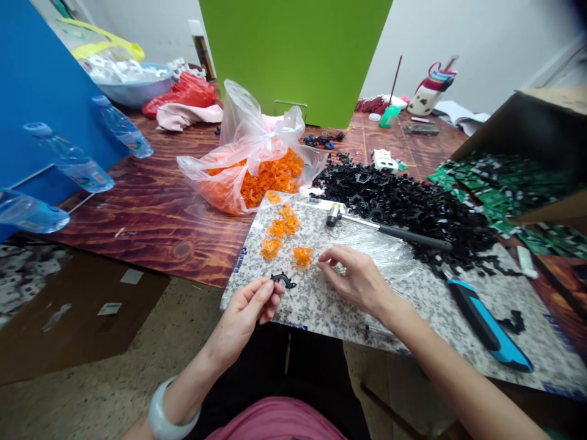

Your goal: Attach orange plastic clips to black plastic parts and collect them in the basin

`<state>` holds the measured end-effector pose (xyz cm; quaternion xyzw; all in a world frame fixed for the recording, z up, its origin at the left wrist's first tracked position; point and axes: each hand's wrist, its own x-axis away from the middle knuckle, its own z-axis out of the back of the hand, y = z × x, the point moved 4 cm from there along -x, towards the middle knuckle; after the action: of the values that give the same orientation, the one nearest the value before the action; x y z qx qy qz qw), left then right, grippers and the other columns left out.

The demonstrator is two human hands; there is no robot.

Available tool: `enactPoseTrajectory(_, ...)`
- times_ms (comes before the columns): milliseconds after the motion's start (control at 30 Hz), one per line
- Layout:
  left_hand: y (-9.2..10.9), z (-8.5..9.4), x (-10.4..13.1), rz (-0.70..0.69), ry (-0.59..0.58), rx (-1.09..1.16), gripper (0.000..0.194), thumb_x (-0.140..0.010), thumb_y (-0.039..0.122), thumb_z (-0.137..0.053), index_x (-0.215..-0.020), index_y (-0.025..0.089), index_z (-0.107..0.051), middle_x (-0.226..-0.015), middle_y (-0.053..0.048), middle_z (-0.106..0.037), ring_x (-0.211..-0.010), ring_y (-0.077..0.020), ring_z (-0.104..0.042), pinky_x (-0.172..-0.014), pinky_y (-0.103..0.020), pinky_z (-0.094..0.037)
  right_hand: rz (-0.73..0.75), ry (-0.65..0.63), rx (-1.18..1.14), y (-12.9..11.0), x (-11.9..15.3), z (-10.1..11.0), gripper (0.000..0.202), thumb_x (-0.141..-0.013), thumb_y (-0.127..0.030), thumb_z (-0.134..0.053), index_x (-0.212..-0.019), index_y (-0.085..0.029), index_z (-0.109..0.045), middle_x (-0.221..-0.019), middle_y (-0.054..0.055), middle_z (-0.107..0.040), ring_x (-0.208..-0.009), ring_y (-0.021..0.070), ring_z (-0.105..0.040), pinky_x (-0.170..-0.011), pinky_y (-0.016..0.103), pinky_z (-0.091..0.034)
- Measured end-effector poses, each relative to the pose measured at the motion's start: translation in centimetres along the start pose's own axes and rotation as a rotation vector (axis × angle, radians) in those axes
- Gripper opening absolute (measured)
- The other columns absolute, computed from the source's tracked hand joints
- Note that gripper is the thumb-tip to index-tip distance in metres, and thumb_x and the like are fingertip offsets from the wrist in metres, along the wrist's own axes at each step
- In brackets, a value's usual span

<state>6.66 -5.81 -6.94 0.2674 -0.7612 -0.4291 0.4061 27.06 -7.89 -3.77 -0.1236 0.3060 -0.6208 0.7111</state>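
The left hand (254,304) was at the near edge of the speckled board (316,310), its thumb and fingers pinching a curved black part (287,279) over the board's near left portion. The right hand (351,274) hung over the middle of the board, thumb and fingertips drawn close together; whether they gripped anything could not be told. Just beside those fingertips, an orange piece (302,256) lay on the board, and more orange pieces (284,221) lay along its left side. A hammer (389,229) rested across the board's far portion, near a pile of thin silvery strips (373,247). A heap of black parts (394,195) spread over its far right portion, and a blue-and-black tool (488,327) lay on its right side. Past the board's far left edge sat a plastic bag (257,150) of orange pieces
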Motion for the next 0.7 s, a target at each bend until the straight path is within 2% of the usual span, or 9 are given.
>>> enactPoseTrajectory(167,-0.1,0.1,0.1,-0.009,0.004,-0.039,0.022,-0.084,0.038,-0.060,-0.083,0.016,-0.066,-0.070,0.002,-0.053,-0.057,-0.0060,-0.043,-0.054,-0.016,-0.035,-0.031,0.025,0.032,0.3,-1.5,0.4,0.010,-0.088,-0.020,-0.050,-0.087,-0.018,-0.061,-0.081,0.005,-0.064,-0.072,0.0168,-0.059,-0.069,0.028,-0.044)
enactPoseTrajectory(300,0.0,0.0,0.2,-0.029,0.009,-0.075,0.023,-0.084,0.038,-0.060,-0.081,0.016,-0.065,-0.068,0.002,-0.053,-0.058,-0.0074,-0.043,-0.054,-0.017,-0.036,-0.012,-0.067,0.050,0.1,-2.6,-0.7,0.017,-0.086,-0.027,-0.058,-0.100,-0.018,-0.062,-0.091,0.007,-0.065,-0.076,0.0179,-0.059,-0.070,0.030,-0.044)
enactPoseTrajectory(400,0.3,0.0,0.4,-0.067,0.032,-0.128,0.023,-0.084,0.037,-0.059,-0.079,0.016,-0.065,-0.068,0.002,-0.054,-0.059,-0.0084,-0.043,-0.056,-0.018,-0.037,-0.018,-0.112,-0.024,0.3,-3.0,-1.3,0.017,-0.082,-0.022,-0.064,-0.099,-0.017,-0.063,-0.088,0.006,-0.066,-0.074,0.0164,-0.059,-0.069,0.028,-0.045)
enactPoseTrajectory(567,0.2,-0.1,0.4,-0.054,0.059,-0.125,0.024,-0.083,0.039,-0.060,-0.079,0.016,-0.065,-0.066,0.002,-0.053,-0.058,-0.0088,-0.043,-0.055,-0.018,-0.037,-0.039,0.006,-0.188,0.2,-3.7,-0.4,0.006,-0.079,-0.020,-0.067,-0.083,-0.017,-0.065,-0.077,0.002,-0.066,-0.062,0.0116,-0.056,-0.060,0.023,-0.042)
enactPoseTrajectory(700,0.0,-0.3,0.3,-0.033,0.051,-0.076,0.024,-0.084,0.039,-0.060,-0.080,0.016,-0.065,-0.067,0.002,-0.052,-0.058,-0.0072,-0.043,-0.055,-0.017,-0.037,-0.095,0.100,-0.227,-0.3,-3.9,0.6,0.014,-0.085,-0.026,-0.059,-0.077,-0.015,-0.064,-0.064,0.000,-0.063,-0.054,0.0097,-0.052,-0.054,0.021,-0.039)
